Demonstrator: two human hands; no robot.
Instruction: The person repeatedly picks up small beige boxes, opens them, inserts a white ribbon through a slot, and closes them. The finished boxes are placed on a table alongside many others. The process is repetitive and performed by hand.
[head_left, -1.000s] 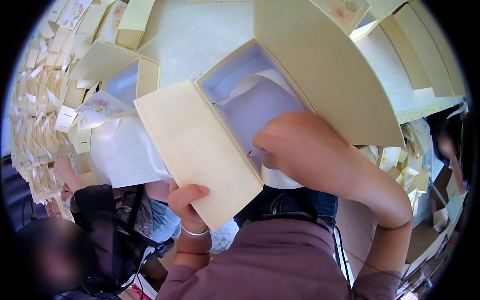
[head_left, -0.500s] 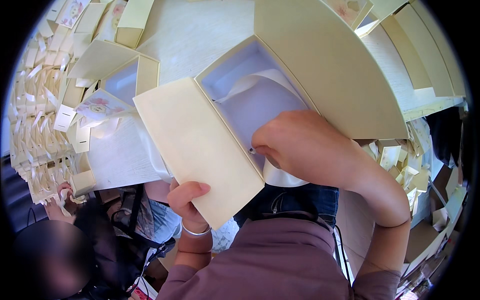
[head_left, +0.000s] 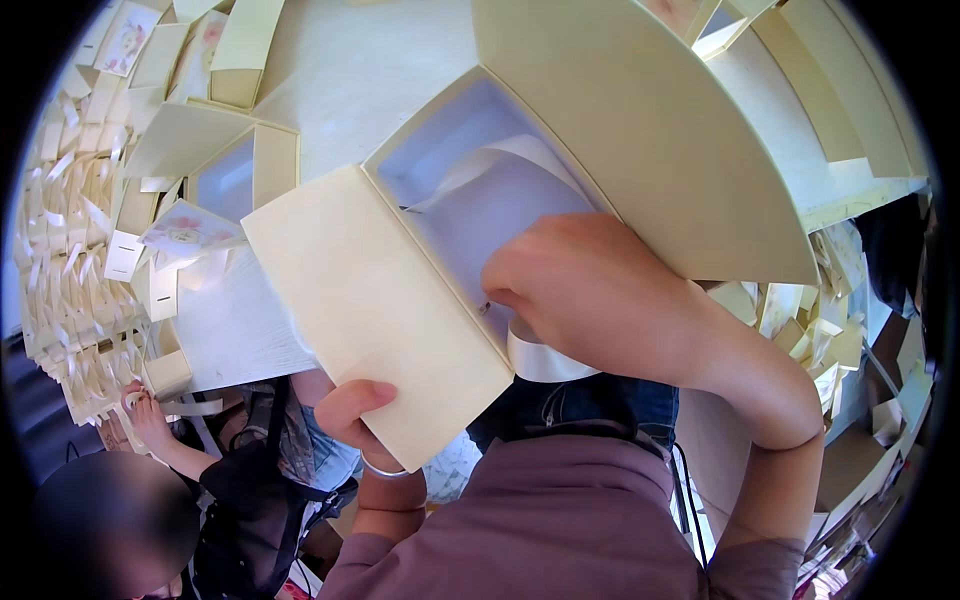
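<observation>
Left hand: you're clamping the cream flap | Right hand: you're reaching inside the box, hold unclear

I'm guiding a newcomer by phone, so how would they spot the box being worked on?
Find the white table, then the cream box by its near edge, mid-view, flaps spread to both sides. The left hand grips its left flap. Unlike the open box farther left, it has the right hand reaching inside.
</observation>
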